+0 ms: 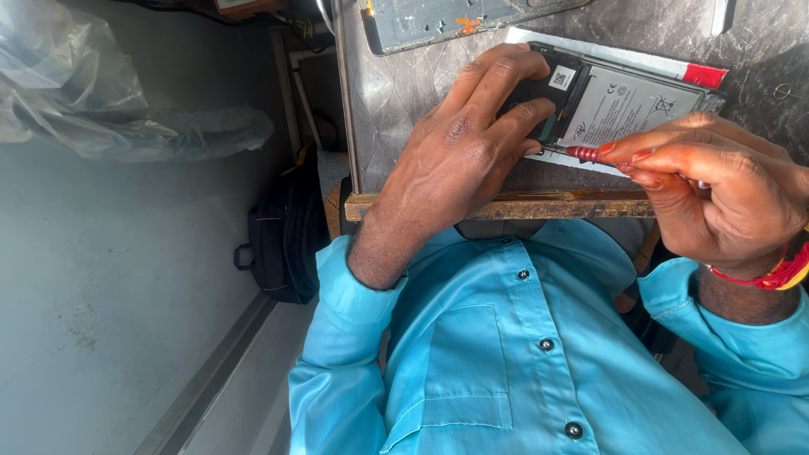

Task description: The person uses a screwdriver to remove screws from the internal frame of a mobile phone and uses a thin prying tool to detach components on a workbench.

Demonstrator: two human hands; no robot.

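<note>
While left hand point(472, 135) presses opened phone point(619, 105) flat | right hand point(716, 190) pinches red screwdriver point(581, 153) | tip seemingly at phone's edge

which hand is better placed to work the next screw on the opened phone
Probably the right hand: it already holds the red screwdriver with its tip at the phone. The left hand lies flat, steadying it.

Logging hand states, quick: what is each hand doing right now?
Left hand: fingers pressed flat on the opened black phone with a grey battery, steadying it.
Right hand: closed on a thin red-handled screwdriver.
</note>
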